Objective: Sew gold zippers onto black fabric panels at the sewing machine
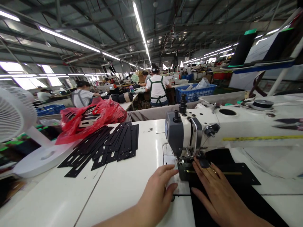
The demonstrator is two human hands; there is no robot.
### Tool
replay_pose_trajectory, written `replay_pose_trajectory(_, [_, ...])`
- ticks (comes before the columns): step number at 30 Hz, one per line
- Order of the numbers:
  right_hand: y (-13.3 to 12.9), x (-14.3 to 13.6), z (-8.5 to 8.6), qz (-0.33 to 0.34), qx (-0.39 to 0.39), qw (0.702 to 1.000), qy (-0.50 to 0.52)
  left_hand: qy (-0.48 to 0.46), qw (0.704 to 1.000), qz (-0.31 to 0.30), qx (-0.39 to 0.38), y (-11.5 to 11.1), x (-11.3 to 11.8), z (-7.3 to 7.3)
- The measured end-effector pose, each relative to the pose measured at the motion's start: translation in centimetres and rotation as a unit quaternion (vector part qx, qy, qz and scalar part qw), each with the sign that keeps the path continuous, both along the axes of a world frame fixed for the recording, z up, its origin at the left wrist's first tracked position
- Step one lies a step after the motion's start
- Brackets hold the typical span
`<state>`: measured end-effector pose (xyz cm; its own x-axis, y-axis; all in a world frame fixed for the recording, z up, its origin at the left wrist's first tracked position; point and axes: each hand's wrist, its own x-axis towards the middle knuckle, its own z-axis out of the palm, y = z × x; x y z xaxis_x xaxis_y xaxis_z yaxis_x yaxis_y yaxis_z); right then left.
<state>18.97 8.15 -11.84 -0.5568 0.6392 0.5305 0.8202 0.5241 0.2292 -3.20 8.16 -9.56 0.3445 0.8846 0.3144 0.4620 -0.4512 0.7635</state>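
Observation:
A sewing machine (183, 132) stands in front of me, with black fabric (201, 208) under its presser foot. On the fabric lies a black strip (251, 178) with a long slot. My right hand (213, 189) presses flat on both, fingers stretched toward the needle area. Just left of the foot, my left hand (161, 186) has its thumb and fingers apart, the fingertips close to the strip's left end; whether they touch it I cannot tell. Nothing shows in its grasp. To the left, several black slotted strips (118, 142) lie in a loose pile on the white table (132, 186).
A red plastic bag (106, 110) holding more pieces sits behind the pile. At far left stands a white fan (40, 157). Scissors (287, 124) rest on the machine arm, thread cones (245, 47) stand upper right. Beyond are a blue crate (199, 91) and co-workers (157, 86).

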Motion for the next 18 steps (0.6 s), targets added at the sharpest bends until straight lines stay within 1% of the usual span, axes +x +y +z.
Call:
replay_pose_trajectory(1, [-1.3,0.2,-0.1,-0.007,0.01,1.0,-0.012,-0.055,0.994,0.003,-0.095,-1.2,-0.2,0.3])
replay_pose_trajectory(2, [-2.7,0.3,-0.1,-0.013,0.019,1.0,-0.019,-0.113,0.977,0.004,-0.183,-2.2,-0.4,0.7])
replay_pose_trajectory(4, [-5.5,0.3,-0.2,-0.017,0.028,0.999,-0.021,-0.221,0.921,0.005,-0.321,-4.1,-0.2,1.6])
replay_pose_trajectory(6, [-7.8,0.1,-0.2,-0.022,0.022,0.999,-0.009,-0.293,0.871,0.017,-0.394,-5.3,0.3,2.4])
replay_pose_trajectory(8, [-9.6,-0.3,-0.1,-0.033,0.0,0.999,0.007,-0.314,0.84,0.038,-0.44,-5.9,1.0,3.0])
replay_pose_trajectory(9, [-10.2,-0.7,0.0,-0.039,-0.013,0.999,0.016,-0.31,0.834,0.042,-0.455,-6.1,1.4,3.1])
replay_pose_trajectory(10, [-10.8,-1.0,0.2,-0.045,-0.027,0.998,0.025,-0.296,0.836,0.041,-0.461,-6.2,1.7,3.0])
replay_pose_trajectory(12, [-11.7,-1.5,0.9,-0.047,-0.051,0.997,0.046,-0.252,0.856,0.028,-0.45,-6.4,2.1,2.7])
replay_pose_trajectory(14, [-12.5,-1.2,1.6,-0.043,-0.07,0.993,0.083,-0.216,0.877,0.023,-0.429,-6.5,2.2,2.2])
replay_pose_trajectory(16, [-13.3,0.5,2.1,-0.052,-0.077,0.986,0.14,-0.206,0.882,0.027,-0.423,-6.8,1.8,2.1])
replay_pose_trajectory(18, [-14.3,3.6,1.7,-0.09,-0.072,0.971,0.208,-0.208,0.879,0.03,-0.429,-7.2,1.1,2.2])
